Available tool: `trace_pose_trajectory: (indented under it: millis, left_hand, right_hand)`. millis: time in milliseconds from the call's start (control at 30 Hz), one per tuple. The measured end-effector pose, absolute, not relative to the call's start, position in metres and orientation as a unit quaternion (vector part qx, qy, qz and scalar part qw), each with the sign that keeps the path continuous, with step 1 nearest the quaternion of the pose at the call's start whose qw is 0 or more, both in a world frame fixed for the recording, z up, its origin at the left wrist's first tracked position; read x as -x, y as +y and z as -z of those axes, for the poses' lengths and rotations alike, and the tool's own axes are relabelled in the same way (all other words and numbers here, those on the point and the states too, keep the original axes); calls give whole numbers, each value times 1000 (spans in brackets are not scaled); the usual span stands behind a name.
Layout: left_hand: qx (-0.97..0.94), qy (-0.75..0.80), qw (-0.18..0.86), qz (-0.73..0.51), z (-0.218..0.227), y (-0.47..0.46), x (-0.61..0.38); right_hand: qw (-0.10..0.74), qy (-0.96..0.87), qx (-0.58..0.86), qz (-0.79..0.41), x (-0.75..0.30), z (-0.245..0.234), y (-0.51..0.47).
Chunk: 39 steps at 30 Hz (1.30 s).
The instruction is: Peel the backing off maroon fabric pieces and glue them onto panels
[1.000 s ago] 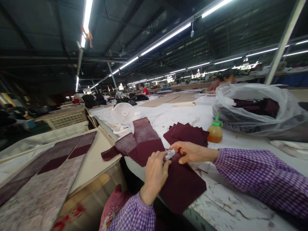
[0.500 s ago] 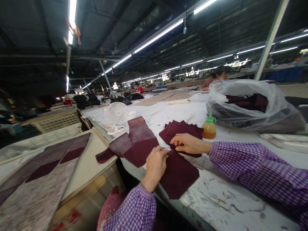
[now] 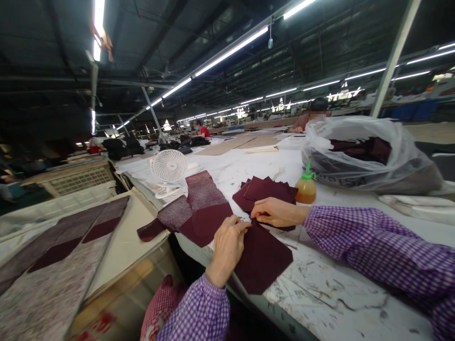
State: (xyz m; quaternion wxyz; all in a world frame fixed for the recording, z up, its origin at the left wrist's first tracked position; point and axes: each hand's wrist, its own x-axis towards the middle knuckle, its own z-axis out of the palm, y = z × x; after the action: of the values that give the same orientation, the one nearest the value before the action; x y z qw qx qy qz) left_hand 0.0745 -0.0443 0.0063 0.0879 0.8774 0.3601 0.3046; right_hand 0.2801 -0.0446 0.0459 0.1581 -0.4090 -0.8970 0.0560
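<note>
A dark maroon fabric piece (image 3: 265, 260) with cut corners lies at the table's near edge. My left hand (image 3: 227, 248) is closed at its upper left corner, thumb and fingers pressed together on the cloth. Fingers curled into a pinch, my right hand (image 3: 275, 211) meets the same piece at its top edge, close to the left fingertips. Just behind it is a fanned stack of maroon pieces (image 3: 266, 187), partly covered by that hand. Left of my hands, more maroon pieces (image 3: 209, 220) overlap, some with a speckled greyish side (image 3: 202, 187).
A small white fan (image 3: 169, 166) stands at the table's left edge. Behind the stack are a green-capped bottle (image 3: 306, 189) of amber liquid and a clear plastic bag (image 3: 377, 177) holding dark cloth. Speckled sheets (image 3: 81, 255) lie over a bin at left. People sit farther back.
My right hand has shifted slightly left, its fingertips now nearer the left hand at the piece's top edge. My left hand keeps its place. The whole view has moved a little.
</note>
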Motion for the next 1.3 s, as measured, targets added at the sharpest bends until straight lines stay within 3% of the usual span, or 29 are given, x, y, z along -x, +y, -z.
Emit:
trace_pose_trajectory:
  millis: [367, 633, 733, 900, 1100, 1300]
  left_hand:
    - [-875, 341, 135, -317, -5, -41, -68]
    - [-911, 320, 30, -258, -4, -44, -65]
    - [-910, 326, 28, -254, -5, -45, -66]
    - [-906, 328, 46, -264, -8, -46, -66]
    - [-877, 323, 137, -328, -4, -46, -32]
    - [-885, 324, 81, -325, 2, -50, -10]
  right_hand:
    - [107, -910, 393, 76, -277, -37, -50]
    - [5, -913, 345, 218, -283, -38, -58]
    - [53, -887, 417, 191, -284, -43, -62]
    - [148, -897, 417, 19, -268, -39, -71]
    - [138, -897, 421, 5, -258, -31, -74]
    - [96, -910, 402, 25, -260, -35, -75]
